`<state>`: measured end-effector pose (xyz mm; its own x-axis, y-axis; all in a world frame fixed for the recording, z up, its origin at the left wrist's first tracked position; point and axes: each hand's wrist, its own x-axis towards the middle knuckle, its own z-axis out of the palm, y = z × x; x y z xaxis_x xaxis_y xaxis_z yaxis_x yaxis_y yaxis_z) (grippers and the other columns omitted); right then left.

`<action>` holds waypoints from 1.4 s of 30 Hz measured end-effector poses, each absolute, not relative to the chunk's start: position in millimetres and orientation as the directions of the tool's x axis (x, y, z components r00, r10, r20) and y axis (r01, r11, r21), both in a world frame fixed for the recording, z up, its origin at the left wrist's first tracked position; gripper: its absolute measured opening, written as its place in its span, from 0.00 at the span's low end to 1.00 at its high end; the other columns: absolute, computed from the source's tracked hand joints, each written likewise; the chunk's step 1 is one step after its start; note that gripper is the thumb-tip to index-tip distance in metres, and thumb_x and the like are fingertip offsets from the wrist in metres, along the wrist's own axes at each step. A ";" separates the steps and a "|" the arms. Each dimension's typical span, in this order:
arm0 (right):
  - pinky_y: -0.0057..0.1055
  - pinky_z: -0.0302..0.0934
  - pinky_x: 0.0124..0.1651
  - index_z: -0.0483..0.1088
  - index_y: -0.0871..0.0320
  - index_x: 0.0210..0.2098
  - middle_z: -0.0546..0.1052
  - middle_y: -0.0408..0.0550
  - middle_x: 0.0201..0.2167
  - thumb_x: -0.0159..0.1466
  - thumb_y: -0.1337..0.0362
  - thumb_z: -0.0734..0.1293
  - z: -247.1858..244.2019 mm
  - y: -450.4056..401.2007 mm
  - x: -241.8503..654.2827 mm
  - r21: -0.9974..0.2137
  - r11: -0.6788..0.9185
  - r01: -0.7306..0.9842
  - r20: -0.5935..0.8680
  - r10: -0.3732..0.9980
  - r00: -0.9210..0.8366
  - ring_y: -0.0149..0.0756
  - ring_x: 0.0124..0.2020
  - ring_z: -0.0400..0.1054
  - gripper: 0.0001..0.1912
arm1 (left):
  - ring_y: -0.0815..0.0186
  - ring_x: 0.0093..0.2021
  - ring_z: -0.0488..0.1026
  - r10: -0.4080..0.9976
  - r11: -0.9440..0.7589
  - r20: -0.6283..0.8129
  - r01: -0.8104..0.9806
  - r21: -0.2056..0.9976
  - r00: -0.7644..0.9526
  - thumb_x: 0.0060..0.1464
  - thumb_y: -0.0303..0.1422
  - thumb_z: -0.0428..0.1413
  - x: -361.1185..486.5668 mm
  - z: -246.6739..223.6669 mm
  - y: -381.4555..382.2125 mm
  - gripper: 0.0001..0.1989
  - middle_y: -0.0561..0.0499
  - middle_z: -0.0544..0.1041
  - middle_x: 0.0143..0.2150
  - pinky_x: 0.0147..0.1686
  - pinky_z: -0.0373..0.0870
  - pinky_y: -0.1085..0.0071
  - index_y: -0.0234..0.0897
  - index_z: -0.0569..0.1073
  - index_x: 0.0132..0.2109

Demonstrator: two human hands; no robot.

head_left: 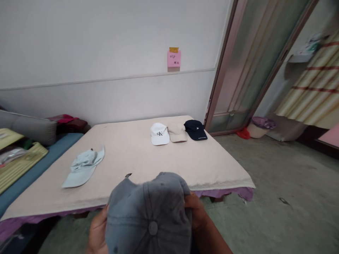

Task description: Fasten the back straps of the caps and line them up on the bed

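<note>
So the left hand (97, 231) has a grip on one side of a grey cap (147, 208) and the right hand (198, 213) grips the other side, fingers partly hidden. The cap's up close, in front of the near edge of the cream cover (129, 141), crown facing the camera. Looks kinda washed-out blue-grey, soft and a bit dented, with stitched seams running into a round fabric button. Can't make out the brim from here. Past it, a pale blue cap (84, 167) lies crumpled on the left of the cover. Further back there's a row: white cap (159, 134) with black lettering, beige cap (177, 133), navy cap (195, 129).
</note>
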<state>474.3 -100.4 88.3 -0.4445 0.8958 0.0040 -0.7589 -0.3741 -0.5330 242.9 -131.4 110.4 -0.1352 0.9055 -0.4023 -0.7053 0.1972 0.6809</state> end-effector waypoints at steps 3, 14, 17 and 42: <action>0.40 0.64 0.42 0.75 0.60 0.26 0.78 0.50 0.24 0.43 0.66 0.71 93.5 -100.1 480.3 -0.506 -0.386 -0.771 0.024 0.888 -0.460 0.47 0.35 0.73 0.09 | 0.47 0.46 0.74 0.791 0.229 -0.556 -0.720 0.655 -0.255 0.38 0.28 0.57 246.1 113.1 -137.2 0.06 0.51 0.81 0.25 0.35 0.76 0.55 0.46 0.76 0.26; 0.28 0.61 0.31 0.76 0.60 0.28 0.75 0.47 0.23 0.48 0.66 0.70 104.4 -103.0 499.1 -0.579 -0.308 -0.755 0.187 0.851 -0.490 0.32 0.24 0.66 0.07 | 0.51 0.44 0.76 0.885 0.213 -0.403 -0.570 0.794 -0.231 0.42 0.32 0.61 258.3 143.2 -150.2 0.15 0.50 0.82 0.36 0.39 0.74 0.63 0.42 0.77 0.42; 0.29 0.61 0.33 0.75 0.62 0.33 0.76 0.48 0.27 0.50 0.68 0.68 102.2 -102.6 498.6 -0.580 -0.282 -0.764 0.168 0.876 -0.452 0.33 0.27 0.67 0.10 | 0.53 0.35 0.77 0.926 0.283 -0.371 -0.520 0.806 -0.070 0.40 0.30 0.63 262.6 157.4 -149.5 0.16 0.47 0.81 0.32 0.36 0.73 0.63 0.37 0.77 0.41; 0.21 0.42 0.18 0.66 0.60 0.34 0.63 0.37 0.14 0.65 0.60 0.59 128.2 -107.6 479.6 -0.591 -0.244 -0.769 0.183 0.888 -0.422 0.20 0.12 0.43 0.10 | 0.61 0.36 0.74 0.949 0.252 -0.293 -0.274 0.928 -0.117 0.39 0.41 0.65 298.9 165.6 -145.5 0.17 0.52 0.79 0.31 0.39 0.68 0.71 0.42 0.78 0.39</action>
<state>479.6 -107.6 128.2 -0.4219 0.8881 0.1827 -0.7689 -0.2437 -0.5911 298.9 -145.5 165.6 -0.1168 0.9491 -0.2926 -0.2743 0.2523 0.9279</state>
